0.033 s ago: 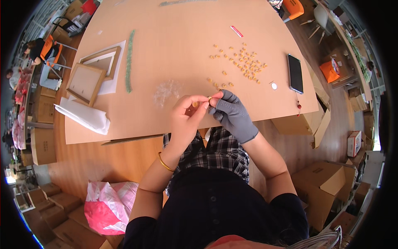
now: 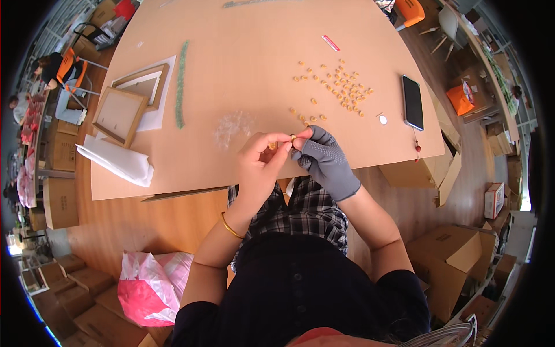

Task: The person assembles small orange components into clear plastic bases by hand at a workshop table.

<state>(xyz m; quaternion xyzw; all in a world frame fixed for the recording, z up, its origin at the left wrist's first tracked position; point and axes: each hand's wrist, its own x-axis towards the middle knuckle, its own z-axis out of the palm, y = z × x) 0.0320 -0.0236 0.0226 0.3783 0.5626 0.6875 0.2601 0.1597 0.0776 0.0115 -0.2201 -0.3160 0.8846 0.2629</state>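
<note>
My bare left hand (image 2: 258, 159) and my gloved right hand (image 2: 329, 159) meet just over the table's near edge. Thumb and forefinger of the left pinch a small golden bead-like piece (image 2: 293, 138), and the right fingertips close on it from the other side. A second such piece (image 2: 272, 146) shows within the curled left fingers. The right hand wears a grey fingerless glove with a dotted grip. Just beyond the hands lie several loose golden pieces (image 2: 314, 101), with a larger scatter of the same pieces (image 2: 345, 89) farther right. Their exact kind is too small to tell.
On the table (image 2: 243, 69) lie a crumpled clear plastic film (image 2: 234, 128), a green strip (image 2: 181, 87), wooden frames (image 2: 119, 115), folded white sheets (image 2: 114, 162) and a phone (image 2: 412, 103). An open cardboard box (image 2: 419, 176) stands by the right edge.
</note>
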